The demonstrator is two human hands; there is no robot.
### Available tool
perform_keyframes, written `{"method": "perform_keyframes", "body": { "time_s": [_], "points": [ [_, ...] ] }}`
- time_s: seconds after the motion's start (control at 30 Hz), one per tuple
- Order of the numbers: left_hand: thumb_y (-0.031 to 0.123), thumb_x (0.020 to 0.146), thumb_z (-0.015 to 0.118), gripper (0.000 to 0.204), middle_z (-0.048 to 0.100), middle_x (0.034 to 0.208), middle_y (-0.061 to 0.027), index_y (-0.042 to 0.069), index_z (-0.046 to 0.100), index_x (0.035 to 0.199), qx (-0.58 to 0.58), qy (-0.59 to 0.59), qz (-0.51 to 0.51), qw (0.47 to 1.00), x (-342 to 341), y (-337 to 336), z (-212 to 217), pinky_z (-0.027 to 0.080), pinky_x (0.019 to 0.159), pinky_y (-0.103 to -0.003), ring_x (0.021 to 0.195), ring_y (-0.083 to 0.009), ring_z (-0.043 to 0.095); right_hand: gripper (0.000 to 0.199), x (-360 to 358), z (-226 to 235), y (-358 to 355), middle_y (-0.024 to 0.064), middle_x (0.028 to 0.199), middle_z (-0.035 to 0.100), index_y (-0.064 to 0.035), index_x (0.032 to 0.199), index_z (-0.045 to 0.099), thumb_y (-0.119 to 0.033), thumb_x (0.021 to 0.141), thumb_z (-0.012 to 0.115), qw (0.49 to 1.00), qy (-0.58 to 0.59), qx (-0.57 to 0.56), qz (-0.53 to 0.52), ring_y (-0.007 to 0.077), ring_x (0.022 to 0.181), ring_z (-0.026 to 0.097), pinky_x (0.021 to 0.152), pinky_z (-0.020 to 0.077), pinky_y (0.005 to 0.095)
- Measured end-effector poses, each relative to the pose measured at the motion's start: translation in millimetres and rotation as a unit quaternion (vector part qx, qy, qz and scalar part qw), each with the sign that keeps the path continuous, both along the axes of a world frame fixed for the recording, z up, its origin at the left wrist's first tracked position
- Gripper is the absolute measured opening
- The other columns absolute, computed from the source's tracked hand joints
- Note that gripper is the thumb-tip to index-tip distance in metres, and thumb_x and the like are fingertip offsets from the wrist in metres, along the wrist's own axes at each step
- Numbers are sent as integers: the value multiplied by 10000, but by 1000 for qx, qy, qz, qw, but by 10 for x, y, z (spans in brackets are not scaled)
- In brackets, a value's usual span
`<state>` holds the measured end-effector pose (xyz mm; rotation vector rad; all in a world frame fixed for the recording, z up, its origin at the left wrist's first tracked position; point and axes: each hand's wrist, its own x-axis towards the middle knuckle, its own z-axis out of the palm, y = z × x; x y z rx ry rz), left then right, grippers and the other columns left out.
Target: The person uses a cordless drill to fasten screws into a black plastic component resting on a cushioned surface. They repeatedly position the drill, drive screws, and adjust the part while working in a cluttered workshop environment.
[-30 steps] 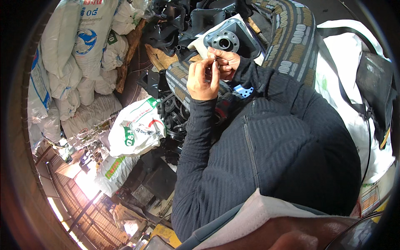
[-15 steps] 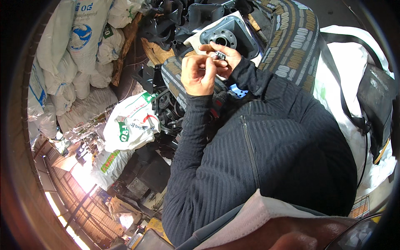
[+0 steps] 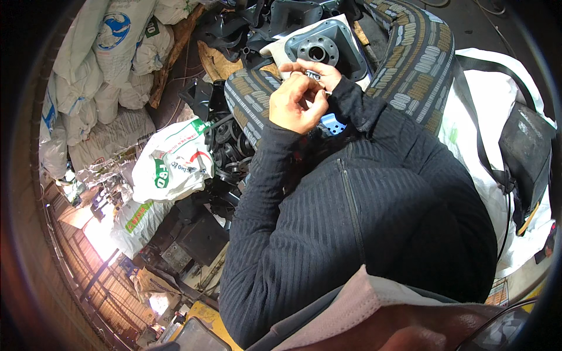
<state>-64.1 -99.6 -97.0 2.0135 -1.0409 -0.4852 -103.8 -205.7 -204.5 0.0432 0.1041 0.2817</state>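
The left grip (image 3: 296, 105) is hovering curled and narrow, contents unclear, beside the right grip (image 3: 326, 75), which is cupping small parts (image 3: 312, 75).

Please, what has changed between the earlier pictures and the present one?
Since the previous picture, the left hand has shifted rightward, closer over the right hand, where small metallic-looking pieces still show. The dark flanged part stayed beyond the hands.
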Motion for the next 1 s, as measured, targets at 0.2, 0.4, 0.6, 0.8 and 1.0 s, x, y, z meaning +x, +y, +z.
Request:
{"method": "perform_keyframes", "body": {
  "time_s": [0.2, 0.4, 0.6, 0.8, 1.0],
  "points": [
    [91, 660, 667, 129, 565, 705, -92, 38, 583, 741, 27, -157, -73, 985, -46, -36, -29, 479, 625, -346, 658, -265, 580, 409, 18, 74, 35, 55, 927, 621, -23, 1272, 508, -302, 1011, 363, 997, 20, -70, 24, 152, 867, 613, 814, 509, 304],
    [56, 710, 672, 106, 578, 737, -71, 37, 602, 787, -41, -38, 45, 997, 11, 78, -53, 481, 563, -284, 631, -182, 590, 352, 57, 115, 117, 41, 951, 608, -37, 1258, 524, -257, 996, 439, 994, 42, -99, 5, 110, 796, 588, 697, 501, 246],
    [37, 827, 670, 62, 601, 774, 15, 33, 625, 870, 1, -65, 117, 991, 403, 508, -56, 435, 572, -189, 660, -40, 552, 283, 7, 105, -16, -54, 638, 520, -38, 1010, 693, -294, 892, 668, 950, -13, -311, 25, 20, 503, 407, 438, 338, 208],
    [76, 795, 703, 129, 662, 813, -45, 75, 668, 919, 80, -148, 60, 984, 315, 510, -145, 491, 594, -258, 692, -131, 633, 221, 8, -96, 17, -11, 776, 672, -64, 853, 737, -276, 798, 762, 803, -37, -593, -49, 75, 731, 572, 690, 459, 265],
    [154, 806, 689, 104, 667, 778, -45, 128, 694, 906, 195, -266, -89, 940, 467, 363, -167, 510, 671, -345, 744, -219, 645, 276, -47, -145, -117, -1, 732, 659, -72, 878, 737, -342, 826, 718, 753, -5, -658, -14, 67, 709, 564, 663, 451, 255]
  ]
}}
